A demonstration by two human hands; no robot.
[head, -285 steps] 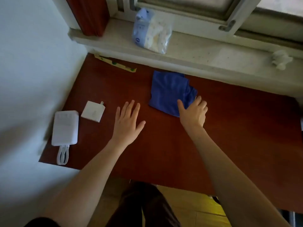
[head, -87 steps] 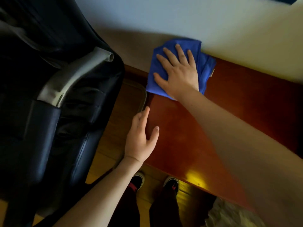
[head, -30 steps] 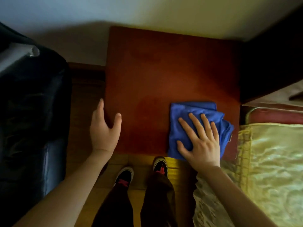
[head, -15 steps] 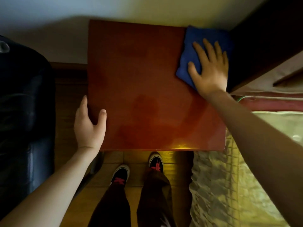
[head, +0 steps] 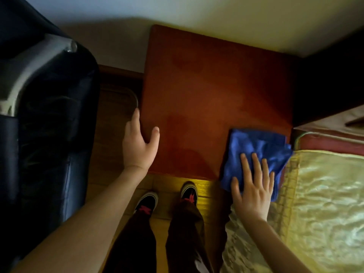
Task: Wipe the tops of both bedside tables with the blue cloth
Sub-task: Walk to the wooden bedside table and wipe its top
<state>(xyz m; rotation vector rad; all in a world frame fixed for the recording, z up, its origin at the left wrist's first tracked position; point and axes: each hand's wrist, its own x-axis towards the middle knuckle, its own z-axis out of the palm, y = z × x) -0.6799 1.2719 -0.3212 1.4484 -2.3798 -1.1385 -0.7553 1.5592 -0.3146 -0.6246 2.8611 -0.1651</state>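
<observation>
The tabletop (head: 212, 99) is bare red-brown wood, its near edge at six o'clock by the bed (head: 325, 194). The left hand (head: 138, 148) braces its nine o'clock edge, fingers loosely spread, holding nothing. The right hand (head: 253, 191) presses flat, fingers spread, on the cloth (head: 254, 148), which overhangs the five o'clock corner, long axis running twelve to six. Best to keep the palm flat and overlap the strokes.

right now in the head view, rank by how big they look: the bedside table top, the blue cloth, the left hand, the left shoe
1. bedside table top, by far the largest
2. blue cloth
3. left hand, nearer the camera than the cloth, so its place against the cloth is unsure
4. left shoe, smallest
</observation>
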